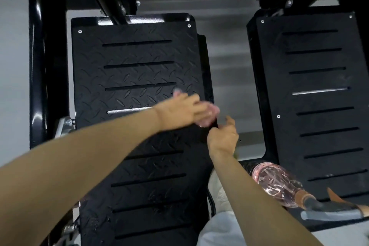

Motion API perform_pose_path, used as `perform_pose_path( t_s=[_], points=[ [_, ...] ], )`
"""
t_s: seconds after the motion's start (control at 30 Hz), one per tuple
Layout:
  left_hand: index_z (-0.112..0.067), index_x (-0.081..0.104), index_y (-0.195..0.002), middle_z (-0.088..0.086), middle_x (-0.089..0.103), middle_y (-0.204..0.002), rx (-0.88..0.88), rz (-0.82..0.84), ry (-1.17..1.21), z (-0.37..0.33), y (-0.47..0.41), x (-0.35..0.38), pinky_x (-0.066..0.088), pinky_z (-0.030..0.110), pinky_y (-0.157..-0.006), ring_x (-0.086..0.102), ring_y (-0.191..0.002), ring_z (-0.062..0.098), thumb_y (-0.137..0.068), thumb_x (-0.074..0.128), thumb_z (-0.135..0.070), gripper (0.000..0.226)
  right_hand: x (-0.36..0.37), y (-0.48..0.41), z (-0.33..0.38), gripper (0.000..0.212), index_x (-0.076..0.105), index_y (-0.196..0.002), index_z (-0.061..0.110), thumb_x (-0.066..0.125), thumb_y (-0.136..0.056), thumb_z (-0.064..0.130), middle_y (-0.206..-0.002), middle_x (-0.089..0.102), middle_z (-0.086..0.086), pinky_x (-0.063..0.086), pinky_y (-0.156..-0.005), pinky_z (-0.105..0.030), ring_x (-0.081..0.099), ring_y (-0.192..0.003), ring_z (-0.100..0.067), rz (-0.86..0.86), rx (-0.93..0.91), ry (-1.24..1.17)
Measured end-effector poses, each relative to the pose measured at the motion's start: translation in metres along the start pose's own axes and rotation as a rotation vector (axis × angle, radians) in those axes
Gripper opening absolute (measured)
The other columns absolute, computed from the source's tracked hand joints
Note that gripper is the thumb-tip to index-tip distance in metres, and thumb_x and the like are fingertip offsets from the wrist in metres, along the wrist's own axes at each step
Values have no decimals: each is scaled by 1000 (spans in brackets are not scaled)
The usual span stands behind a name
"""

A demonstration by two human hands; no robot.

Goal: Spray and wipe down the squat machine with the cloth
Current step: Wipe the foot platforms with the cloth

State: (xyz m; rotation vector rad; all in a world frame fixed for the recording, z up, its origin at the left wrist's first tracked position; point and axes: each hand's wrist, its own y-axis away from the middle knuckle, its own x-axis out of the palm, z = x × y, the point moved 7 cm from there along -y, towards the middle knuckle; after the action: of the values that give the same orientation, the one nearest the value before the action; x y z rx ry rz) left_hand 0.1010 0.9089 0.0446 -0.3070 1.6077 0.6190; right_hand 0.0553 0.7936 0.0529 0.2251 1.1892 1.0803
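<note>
Though blurred, left hand (183,111) seemingly flat on cloth (205,124), right hand (223,138) curled.

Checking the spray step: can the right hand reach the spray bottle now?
Probably yes: the right hand is close, and the spray bottle lies uncovered on the right footplate beside that forearm.

Soft, even indoor light leaves the black diamond-tread footplate (137,78) dim, though its pattern stays sharp. Left of the footplate, the glossy frame tube (38,70) carries white glare streaks. At the footplate's right edge the left hand (185,110) is smeared by blur. Far from the footplate, wide-angle distortion bows straight lines.
</note>
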Motion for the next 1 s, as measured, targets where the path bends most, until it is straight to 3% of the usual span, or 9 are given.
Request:
perform_pose_path(
  t_s=[0.2,0.3,0.4,0.47,0.63,0.73,0.8,0.9,1.0],
  points=[
    [-14,14,-151,15,25,-141,-811,92,165,66,20,-7,42,45,-95,31,-121,34,-83,58,-1,81,-4,0,-4,61,34,-146,12,38,-88,-7,-119,60,-18,42,-76,-28,56,-93,-25,20,-12,-18],
    [-17,13,-151,13,24,-138,-701,124,256,8,27,1,45,50,-86,32,-120,32,-86,56,-4,79,1,5,-2,60,34,-146,12,39,-89,-6,-122,59,-18,45,-85,-32,58,-101,-29,47,-49,16],
    [-15,35,-146,13,32,-131,-136,111,150,-67,41,10,49,44,-82,36,-107,32,-80,57,-7,70,2,11,-2,57,36,-145,15,41,-90,-2,-126,58,-18,46,-93,-37,56,-114,-34,30,-90,71],
    [-16,52,-135,10,38,-125,28,97,76,-67,61,16,51,42,-79,41,-100,29,-74,62,-6,63,3,13,-2,58,36,-143,16,41,-88,-3,-124,59,-18,48,-93,-40,57,-111,-35,33,-152,126],
    [-21,15,-151,12,30,-129,-560,144,26,33,108,19,46,46,-91,37,-111,31,-79,61,2,88,16,22,-3,69,25,-148,15,46,-85,-4,-141,41,-11,41,-104,-41,44,-125,-30,90,-325,226],
    [-18,13,-152,13,31,-135,-925,173,201,25,110,13,42,44,-92,34,-119,30,-86,52,-2,78,24,26,-4,76,14,-152,17,53,-89,3,-154,21,-11,31,-113,-44,31,-136,-31,109,-369,259],
    [-16,10,-151,14,28,-137,-842,132,266,-11,86,9,42,43,-97,33,-120,30,-88,49,-3,76,26,26,-3,79,10,-152,19,57,-89,10,-158,8,-13,24,-117,-42,24,-140,-33,107,-368,330],
    [-13,7,-152,13,21,-145,-393,135,223,-67,64,6,40,40,-97,31,-120,31,-93,43,-6,70,32,33,-1,78,8,-153,17,55,-90,12,-159,-2,-16,14,-120,-42,12,-145,-32,86,-373,429],
    [-15,6,-152,12,22,-143,-388,169,118,-46,87,15,41,44,-94,33,-119,32,-91,47,-4,75,39,42,-6,83,6,-153,13,57,-88,9,-158,-10,-17,8,-121,-41,1,-147,-30,70,-395,553]
  ],
)
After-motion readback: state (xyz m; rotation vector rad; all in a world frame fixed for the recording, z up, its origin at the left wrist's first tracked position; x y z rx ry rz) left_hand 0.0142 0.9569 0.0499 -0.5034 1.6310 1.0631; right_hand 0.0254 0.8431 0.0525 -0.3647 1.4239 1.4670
